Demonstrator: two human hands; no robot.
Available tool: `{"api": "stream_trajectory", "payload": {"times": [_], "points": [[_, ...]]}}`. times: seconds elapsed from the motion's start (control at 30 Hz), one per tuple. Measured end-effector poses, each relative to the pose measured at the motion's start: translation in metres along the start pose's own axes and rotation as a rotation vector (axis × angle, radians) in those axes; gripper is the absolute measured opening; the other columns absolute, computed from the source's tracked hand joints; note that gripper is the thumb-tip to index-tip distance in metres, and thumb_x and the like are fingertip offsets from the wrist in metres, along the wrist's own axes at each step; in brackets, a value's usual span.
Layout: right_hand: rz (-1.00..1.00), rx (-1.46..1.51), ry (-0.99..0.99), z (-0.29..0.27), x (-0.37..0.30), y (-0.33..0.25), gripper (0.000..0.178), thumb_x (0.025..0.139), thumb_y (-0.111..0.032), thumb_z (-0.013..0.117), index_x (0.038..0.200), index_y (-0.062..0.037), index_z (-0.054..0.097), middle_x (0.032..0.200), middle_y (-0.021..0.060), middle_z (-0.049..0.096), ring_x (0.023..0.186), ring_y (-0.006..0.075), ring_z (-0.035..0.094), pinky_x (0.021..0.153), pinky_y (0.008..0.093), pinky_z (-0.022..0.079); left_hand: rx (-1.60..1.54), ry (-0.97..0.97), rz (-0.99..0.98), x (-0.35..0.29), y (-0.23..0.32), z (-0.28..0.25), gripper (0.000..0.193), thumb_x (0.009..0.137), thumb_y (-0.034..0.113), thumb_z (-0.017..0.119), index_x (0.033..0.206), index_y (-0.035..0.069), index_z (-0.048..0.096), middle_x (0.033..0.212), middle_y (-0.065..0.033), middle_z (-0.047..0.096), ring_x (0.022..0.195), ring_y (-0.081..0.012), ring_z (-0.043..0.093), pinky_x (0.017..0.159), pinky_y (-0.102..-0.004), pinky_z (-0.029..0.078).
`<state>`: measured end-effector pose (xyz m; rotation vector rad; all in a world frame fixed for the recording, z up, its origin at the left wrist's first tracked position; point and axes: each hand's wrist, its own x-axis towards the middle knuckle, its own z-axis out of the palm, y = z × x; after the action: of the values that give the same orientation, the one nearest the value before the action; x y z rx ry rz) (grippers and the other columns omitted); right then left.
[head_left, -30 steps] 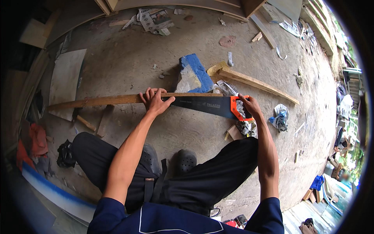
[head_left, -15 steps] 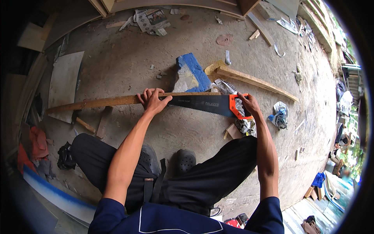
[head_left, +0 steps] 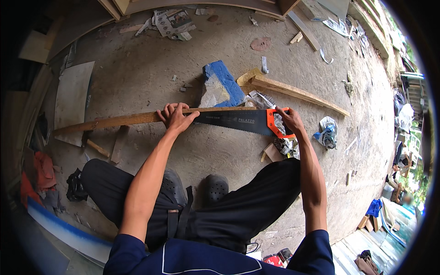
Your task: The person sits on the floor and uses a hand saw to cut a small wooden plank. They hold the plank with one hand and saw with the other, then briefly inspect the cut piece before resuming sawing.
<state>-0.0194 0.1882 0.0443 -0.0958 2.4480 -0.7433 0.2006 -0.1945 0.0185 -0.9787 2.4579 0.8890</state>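
Note:
A long wooden strip (head_left: 110,121) runs across in front of me. My left hand (head_left: 175,120) grips it near its middle, fingers over the far edge and thumb stretched toward the tip of a hand saw. The saw (head_left: 238,121) has a dark blade, lying along the near side of the strip with its teeth toward me. Its orange handle (head_left: 270,123) is in my right hand (head_left: 293,122), whose fingers wrap round the grip. Just beyond the strip sits a block painted blue (head_left: 225,78), close to the blade's far side.
A second wooden length (head_left: 300,94) lies beyond the saw at right. Crumpled plastic (head_left: 327,133) is on the concrete floor near my right forearm. A pale board (head_left: 75,98) lies under the strip's left end. Newspaper (head_left: 173,23) and scraps lie farther off.
The whole view has shifted slightly. Both hands, the saw and the strip keep about the same places relative to each other.

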Motion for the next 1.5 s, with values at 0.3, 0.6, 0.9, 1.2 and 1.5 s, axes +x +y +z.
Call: {"api": "stream_trajectory", "payload": {"times": [0.3, 0.6, 0.9, 1.2, 1.5], "points": [[-0.028, -0.069, 0.018, -0.003, -0.003, -0.006, 0.066, 0.082, -0.064, 0.065, 0.082, 0.0014, 0.065, 0.067, 0.0102, 0.062, 0.065, 0.0183, 0.059, 0.063, 0.0365, 0.047, -0.009, 0.010, -0.011, -0.001, 0.003, -0.002, 0.058, 0.072, 0.062, 0.070, 0.113, 0.023, 0.057, 0.124, -0.0078, 0.037, 0.136, -0.0304, 0.015, 0.111, -0.0587, -0.016], [-0.053, -0.067, 0.023, -0.002, -0.003, -0.003, 0.069, 0.082, -0.065, 0.064, 0.084, 0.0041, 0.065, 0.070, 0.0151, 0.063, 0.069, 0.0213, 0.061, 0.065, 0.0384, 0.048, 0.000, 0.006, -0.016, 0.002, 0.002, 0.001, 0.058, 0.071, 0.064, 0.070, 0.112, 0.025, 0.058, 0.124, -0.0080, 0.038, 0.136, -0.0303, 0.015, 0.110, -0.0599, -0.015], [-0.058, -0.100, 0.014, -0.004, -0.009, -0.011, 0.068, 0.083, -0.066, 0.063, 0.080, 0.0018, 0.062, 0.066, 0.0064, 0.058, 0.064, 0.0126, 0.055, 0.059, 0.0330, 0.045, 0.020, -0.028, -0.043, 0.005, 0.004, -0.002, 0.059, 0.071, 0.067, 0.069, 0.111, 0.025, 0.058, 0.125, -0.0103, 0.037, 0.137, -0.0318, 0.014, 0.109, -0.0602, -0.015], [-0.044, -0.094, 0.006, -0.005, -0.008, -0.012, 0.068, 0.082, -0.065, 0.063, 0.074, 0.0022, 0.063, 0.062, 0.0125, 0.059, 0.059, 0.0201, 0.056, 0.058, 0.0404, 0.044, 0.035, -0.024, -0.057, 0.004, 0.011, -0.006, 0.061, 0.070, 0.066, 0.069, 0.113, 0.024, 0.058, 0.122, -0.0094, 0.040, 0.133, -0.0320, 0.020, 0.110, -0.0600, -0.014], [-0.054, -0.090, 0.003, -0.004, -0.008, -0.014, 0.068, 0.081, -0.066, 0.065, 0.074, 0.0019, 0.062, 0.060, 0.0104, 0.057, 0.058, 0.0190, 0.055, 0.057, 0.0395, 0.045, 0.039, -0.040, -0.068, 0.007, 0.007, -0.004, 0.062, 0.070, 0.066, 0.068, 0.115, 0.024, 0.057, 0.126, -0.0092, 0.039, 0.134, -0.0318, 0.018, 0.110, -0.0592, -0.016]]}}
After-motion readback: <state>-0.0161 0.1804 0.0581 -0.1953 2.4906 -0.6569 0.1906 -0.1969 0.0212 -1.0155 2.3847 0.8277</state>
